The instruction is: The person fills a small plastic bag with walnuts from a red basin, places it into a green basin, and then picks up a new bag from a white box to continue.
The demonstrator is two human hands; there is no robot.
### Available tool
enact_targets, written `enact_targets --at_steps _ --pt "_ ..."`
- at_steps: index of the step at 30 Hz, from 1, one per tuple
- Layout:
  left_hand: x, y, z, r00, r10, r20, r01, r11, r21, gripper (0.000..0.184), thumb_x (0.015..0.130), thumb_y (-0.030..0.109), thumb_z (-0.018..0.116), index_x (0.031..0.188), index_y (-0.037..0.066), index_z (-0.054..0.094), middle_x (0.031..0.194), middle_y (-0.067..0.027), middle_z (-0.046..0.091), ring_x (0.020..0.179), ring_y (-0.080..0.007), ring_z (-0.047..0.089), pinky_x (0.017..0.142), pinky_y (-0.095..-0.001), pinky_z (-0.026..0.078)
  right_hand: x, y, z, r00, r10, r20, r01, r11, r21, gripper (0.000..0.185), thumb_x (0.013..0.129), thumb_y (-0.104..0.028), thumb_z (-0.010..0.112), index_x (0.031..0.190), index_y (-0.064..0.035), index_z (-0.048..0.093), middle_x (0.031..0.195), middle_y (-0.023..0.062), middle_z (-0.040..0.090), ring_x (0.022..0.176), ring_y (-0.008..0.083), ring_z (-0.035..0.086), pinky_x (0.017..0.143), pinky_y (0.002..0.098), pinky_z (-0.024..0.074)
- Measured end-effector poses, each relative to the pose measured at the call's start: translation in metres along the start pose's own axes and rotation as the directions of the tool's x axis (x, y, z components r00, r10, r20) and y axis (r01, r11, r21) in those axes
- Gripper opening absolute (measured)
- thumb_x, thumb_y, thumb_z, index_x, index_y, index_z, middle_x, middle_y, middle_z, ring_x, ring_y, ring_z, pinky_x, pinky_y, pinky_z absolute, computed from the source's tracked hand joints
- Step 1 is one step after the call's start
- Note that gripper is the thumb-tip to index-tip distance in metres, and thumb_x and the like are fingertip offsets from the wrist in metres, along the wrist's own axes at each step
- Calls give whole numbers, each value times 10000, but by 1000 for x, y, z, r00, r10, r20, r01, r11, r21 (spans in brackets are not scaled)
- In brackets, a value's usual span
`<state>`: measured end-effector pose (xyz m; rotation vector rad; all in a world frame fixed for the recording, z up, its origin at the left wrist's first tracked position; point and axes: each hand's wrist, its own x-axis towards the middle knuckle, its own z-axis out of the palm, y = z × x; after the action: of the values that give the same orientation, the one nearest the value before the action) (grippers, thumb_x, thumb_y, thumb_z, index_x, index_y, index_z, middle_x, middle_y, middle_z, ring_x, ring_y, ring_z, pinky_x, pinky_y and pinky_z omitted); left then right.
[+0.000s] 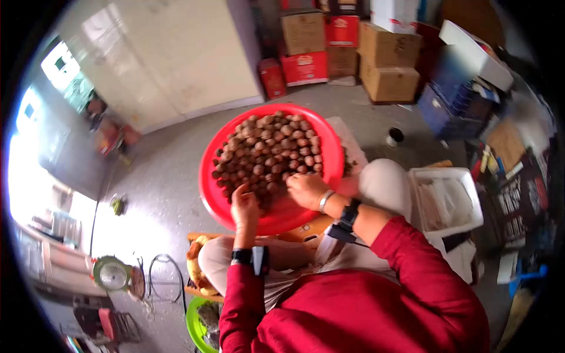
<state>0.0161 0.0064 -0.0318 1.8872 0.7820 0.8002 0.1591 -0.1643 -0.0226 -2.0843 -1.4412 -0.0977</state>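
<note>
A wide round red basin point(210, 203) sits in front of my knees, heaped with brown walnuts point(268, 144). The walnuts cover its far and middle part, while bare red plastic shows along the near side. My left hand point(244, 206) is over the near left edge of the heap, its fingers curled together by the walnuts. At the near right edge of the pile is my right hand point(307, 189), fingers bent and closed down at the nuts. Whatever is between the fingers of either hand is too small or hidden to make out.
Right of my knee stands a white foam box point(475, 200) with plastic inside. A green basin point(193, 323) is low on the left, near a fan-like device point(112, 275) and a black cable point(168, 257). Cardboard boxes point(388, 53) and a blue crate point(450, 112) stand behind.
</note>
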Motion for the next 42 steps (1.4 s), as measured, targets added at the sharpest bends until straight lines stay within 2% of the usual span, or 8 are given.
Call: enact_targets --at_steps 4,9,17,21,27,36,39,42 --pt "7 -30 -2 991 -92 97 120 932 -341 337 904 76 618 1233 90 544 874 -41 629 627 -91 558 533 -233 487 -4 -6 -20 992 75 -106 -63 992 112 150 858 -211 560 846 -64 533 836 143 607 766 381 615 662 494 494" --pt "1 -8 -11 974 -152 171 194 944 -267 319 908 53 594 1223 29 548 884 -63 639 670 -114 594 572 -234 494 -12 1 -109 916 226 -332 -154 961 228 103 845 -157 624 857 -60 592 831 127 631 772 343 625 674 412 507" --pt "0 -5 -13 956 -163 243 244 903 -354 216 911 72 574 1125 75 605 909 -32 643 676 -78 574 585 -207 490 -150 111 -218 662 452 -597 -606 792 -73 100 829 -162 633 847 -67 609 806 166 642 787 363 627 672 440 498" --pt "1 -6 -15 939 -178 294 271 911 -312 199 910 74 575 1105 69 611 896 -27 649 657 -76 570 577 -205 483 -243 147 -244 457 758 -465 -885 439 -154 278 812 -306 679 894 -45 634 901 190 665 878 370 632 769 452 503" --pt "-4 7 -12 943 -179 281 267 910 -317 172 902 52 570 1066 53 621 861 -31 649 636 -79 563 555 -211 478 -323 149 -247 367 911 -188 -914 316 -254 424 725 -340 747 968 2 684 892 199 685 857 294 661 786 386 510" --pt "-3 3 -9 940 -149 306 244 922 -301 169 888 17 549 1041 29 618 830 -37 638 620 -83 552 543 -215 477 -336 167 -255 428 822 -375 -900 424 -98 171 794 -169 639 831 -9 686 750 157 677 730 303 652 704 385 513" --pt "-3 0 -8 943 -144 301 239 920 -310 165 889 14 544 1038 25 616 833 -42 639 613 -88 552 537 -220 477 -319 152 -272 324 877 -354 -930 364 50 123 787 -133 645 832 -25 684 855 185 686 825 341 661 739 406 513" --pt "-5 5 -9 952 -118 283 202 935 -290 163 890 9 537 1036 18 611 825 -46 631 595 -95 551 516 -226 478 -315 143 -278 496 864 -86 -865 482 -142 150 777 -138 653 870 -24 680 929 187 690 876 329 661 773 393 515"
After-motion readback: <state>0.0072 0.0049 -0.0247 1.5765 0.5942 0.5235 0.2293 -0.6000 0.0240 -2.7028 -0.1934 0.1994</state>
